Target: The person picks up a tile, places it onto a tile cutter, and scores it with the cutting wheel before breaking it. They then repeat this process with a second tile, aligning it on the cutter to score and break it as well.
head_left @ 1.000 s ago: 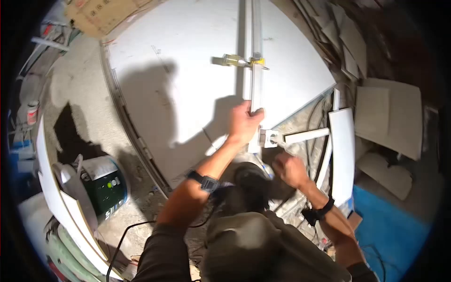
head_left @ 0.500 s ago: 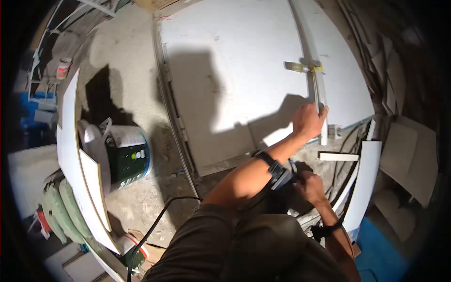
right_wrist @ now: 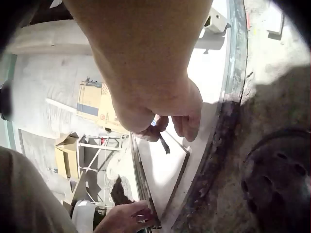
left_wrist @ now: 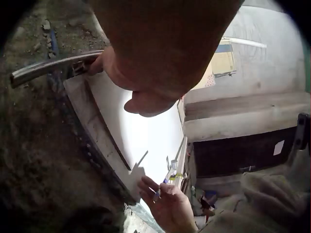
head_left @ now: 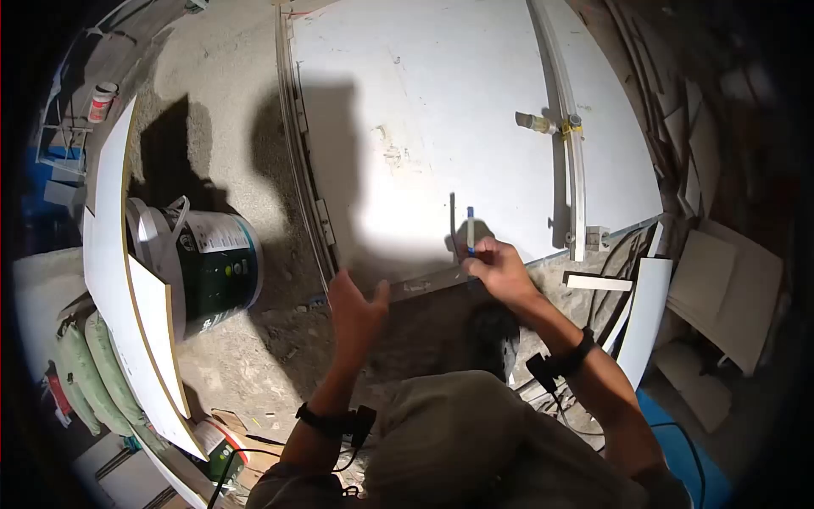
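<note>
Pen (head_left: 470,230) pinched in right hand (head_left: 500,270) over panel (head_left: 424,110) edge, left hand (head_left: 356,310) loose-fingered nearby.

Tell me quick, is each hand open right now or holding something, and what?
Left hand: open, fingers touching the near edge of the large white flat tile.
Right hand: pinching a slim blue pen over that tile.

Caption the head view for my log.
The right hand holds a blue pen at the white slab's near edge; the left hand touches its corner.
</note>
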The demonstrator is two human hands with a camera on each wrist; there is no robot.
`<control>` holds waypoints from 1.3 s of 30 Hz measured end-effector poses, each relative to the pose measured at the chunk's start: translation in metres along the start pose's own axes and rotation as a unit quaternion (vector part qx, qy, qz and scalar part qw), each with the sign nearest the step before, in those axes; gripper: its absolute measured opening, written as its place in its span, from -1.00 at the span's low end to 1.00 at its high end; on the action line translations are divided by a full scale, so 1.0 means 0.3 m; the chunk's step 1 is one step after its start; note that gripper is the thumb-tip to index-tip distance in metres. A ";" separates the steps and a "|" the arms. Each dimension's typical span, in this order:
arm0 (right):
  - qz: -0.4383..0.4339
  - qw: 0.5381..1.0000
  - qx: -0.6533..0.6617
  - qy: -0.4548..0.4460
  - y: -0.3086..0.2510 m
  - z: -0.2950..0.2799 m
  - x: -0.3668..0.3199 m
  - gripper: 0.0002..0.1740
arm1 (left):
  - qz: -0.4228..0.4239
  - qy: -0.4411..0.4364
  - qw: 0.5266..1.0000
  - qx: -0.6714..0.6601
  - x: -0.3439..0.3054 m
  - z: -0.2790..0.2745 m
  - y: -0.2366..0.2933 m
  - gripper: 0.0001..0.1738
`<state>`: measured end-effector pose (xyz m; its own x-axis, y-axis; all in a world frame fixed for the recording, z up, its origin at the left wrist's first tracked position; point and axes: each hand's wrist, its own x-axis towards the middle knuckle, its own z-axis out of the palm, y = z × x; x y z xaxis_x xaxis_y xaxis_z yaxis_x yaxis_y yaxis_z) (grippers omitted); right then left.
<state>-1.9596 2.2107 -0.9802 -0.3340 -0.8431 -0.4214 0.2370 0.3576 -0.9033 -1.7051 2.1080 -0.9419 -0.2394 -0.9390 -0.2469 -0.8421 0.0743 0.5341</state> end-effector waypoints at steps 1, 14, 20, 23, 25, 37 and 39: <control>0.031 0.999 0.020 -0.005 -0.014 0.016 0.019 -0.94 | -0.018 -0.018 0.999 -0.021 -0.002 0.003 0.015 -0.16; 0.105 0.984 0.122 0.072 -0.058 -0.097 -0.057 -0.97 | -0.221 -0.109 0.885 -0.395 0.024 -0.029 0.012 -0.39; 0.100 0.968 0.223 0.050 -0.076 -0.133 -0.099 -0.96 | -0.261 -0.120 0.831 -0.477 0.002 -0.028 0.006 -0.49; 0.065 0.963 0.257 0.042 -0.068 -0.137 -0.120 -0.94 | -0.277 -0.111 0.798 -0.523 0.001 -0.037 0.005 -0.53; 0.047 0.986 0.154 0.050 -0.004 -0.160 -0.166 -0.92 | -0.278 -0.090 0.767 -0.571 0.006 -0.041 0.015 -0.58; 0.177 0.970 -0.166 -0.025 0.031 -0.106 -0.269 -0.81 | -0.265 -0.088 0.794 -0.540 0.008 0.007 -0.055 -0.58; 0.201 0.970 -0.131 -0.020 0.027 -0.100 -0.259 -0.82 | -0.266 -0.086 0.797 -0.535 0.011 0.013 -0.062 -0.58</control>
<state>-1.9592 2.2911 -0.9571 -0.2253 -0.6267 -0.7460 0.0982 0.7471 -0.6574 -1.6923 2.1048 -0.9559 -0.1258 -0.6750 -0.7270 0.0262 -0.7348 0.6778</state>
